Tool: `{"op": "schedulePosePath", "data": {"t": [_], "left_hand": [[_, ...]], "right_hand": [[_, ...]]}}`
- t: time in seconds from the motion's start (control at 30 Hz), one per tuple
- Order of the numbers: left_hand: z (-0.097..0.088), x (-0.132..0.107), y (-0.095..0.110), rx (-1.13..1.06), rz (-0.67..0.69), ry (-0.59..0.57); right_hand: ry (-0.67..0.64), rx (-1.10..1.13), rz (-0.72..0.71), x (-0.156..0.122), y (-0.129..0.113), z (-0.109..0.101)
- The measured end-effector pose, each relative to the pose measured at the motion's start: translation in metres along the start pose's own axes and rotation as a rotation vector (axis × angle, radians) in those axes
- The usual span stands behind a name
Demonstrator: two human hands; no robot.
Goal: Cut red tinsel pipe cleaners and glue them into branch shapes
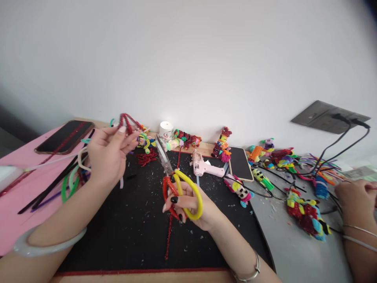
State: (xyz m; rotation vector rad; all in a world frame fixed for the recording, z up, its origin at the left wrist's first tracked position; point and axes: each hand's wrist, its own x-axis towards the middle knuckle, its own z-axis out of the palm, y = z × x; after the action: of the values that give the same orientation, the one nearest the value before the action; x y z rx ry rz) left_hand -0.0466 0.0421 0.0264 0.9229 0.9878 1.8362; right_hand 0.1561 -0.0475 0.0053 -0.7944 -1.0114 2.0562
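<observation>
The left hand [107,157] is holding a bent red pipe cleaner [127,121] raised above the far left corner of the black mat [132,228]. Its grip is clenched on the lower end of the piece, with the fingertips pinching it. The right hand [194,208] is grasping a pair of scissors [169,173] over the middle of the mat. Its grip is closed through the yellow and red handles, and the blades are pointing away from the person, up and to the left, with their tips well apart from the red pipe cleaner.

A long red strand [169,236] is lying on the mat under the right hand. Small clippings are lying scattered across the mat. A pink glue gun [206,168] is resting at the mat's far edge, just beside a dark phone [240,163]. A second phone [64,136] is lying on the pink sheet [17,196] to the left, near loose green and black pipe cleaners [63,184]. Colourful pipe-cleaner figures [306,214] are lying on the grey desk [291,255] to the right. A co-worker's hand [357,200] is reaching in at the right edge.
</observation>
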Motion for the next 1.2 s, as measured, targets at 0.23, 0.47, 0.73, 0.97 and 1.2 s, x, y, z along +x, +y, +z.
{"op": "schedulePosePath", "data": {"t": [0.23,0.47,0.73,0.97,1.2], "left_hand": [[0.01,-0.026,-0.025,0.063,-0.153,-0.121],[0.01,-0.038,-0.032,0.165,-0.252,-0.183],[0.009,-0.041,-0.029,0.246,-0.248,-0.234],[0.009,-0.043,-0.028,0.305,-0.233,-0.312],[0.006,-0.045,-0.03,0.353,-0.236,-0.412]], "right_hand": [[-0.28,0.163,-0.063,0.004,0.021,-0.018],[-0.418,0.207,0.064,0.002,0.027,-0.02],[-0.325,0.142,0.097,0.004,0.03,-0.019],[-0.273,0.146,0.041,0.004,0.03,-0.018],[-0.186,0.152,0.01,0.004,0.028,-0.013]]}}
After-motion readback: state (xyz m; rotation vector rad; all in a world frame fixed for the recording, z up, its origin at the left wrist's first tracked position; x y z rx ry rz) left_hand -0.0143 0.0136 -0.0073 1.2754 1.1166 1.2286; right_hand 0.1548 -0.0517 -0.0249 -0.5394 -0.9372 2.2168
